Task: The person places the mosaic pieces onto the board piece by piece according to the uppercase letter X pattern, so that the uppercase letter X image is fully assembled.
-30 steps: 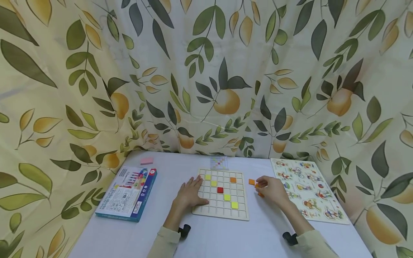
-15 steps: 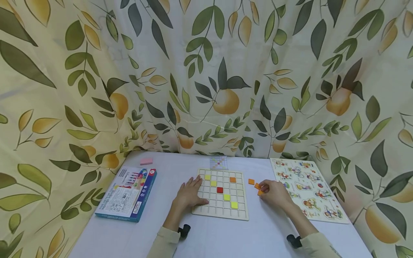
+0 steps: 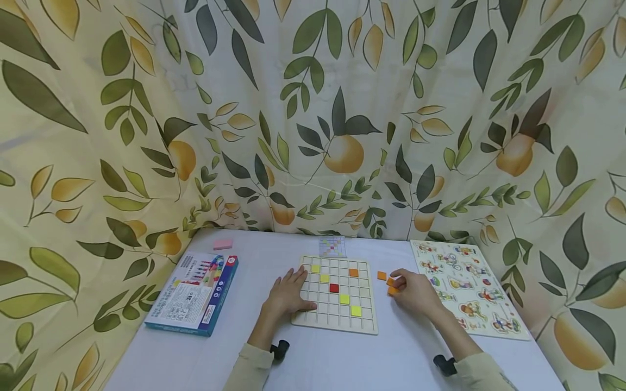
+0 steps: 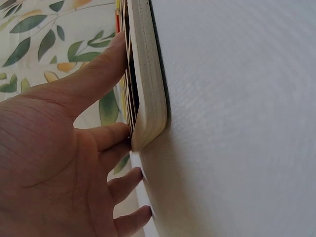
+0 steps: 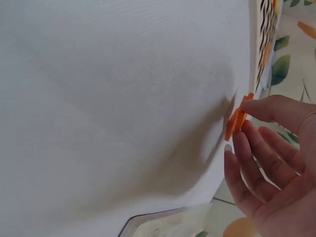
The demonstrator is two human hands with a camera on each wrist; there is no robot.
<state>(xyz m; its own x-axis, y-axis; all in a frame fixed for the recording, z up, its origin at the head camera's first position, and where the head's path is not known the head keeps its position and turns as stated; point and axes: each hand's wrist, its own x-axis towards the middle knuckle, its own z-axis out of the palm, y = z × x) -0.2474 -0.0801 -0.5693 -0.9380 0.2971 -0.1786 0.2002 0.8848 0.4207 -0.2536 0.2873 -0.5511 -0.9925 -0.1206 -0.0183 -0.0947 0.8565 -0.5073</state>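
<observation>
Table (image 3: 323, 358) — right hand (image 3: 415, 293) half-hides orange tiles (image 3: 392, 287).

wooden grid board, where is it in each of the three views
Head: the wooden grid board lies mid-table, the left hand resting on its left edge.
Left wrist: seen edge-on as a pale slab at upper centre, the fingers on it.
Right wrist: only a sliver of it at the top right, above the right hand pinching an orange tile.
Shared landmark: the white table.
</observation>
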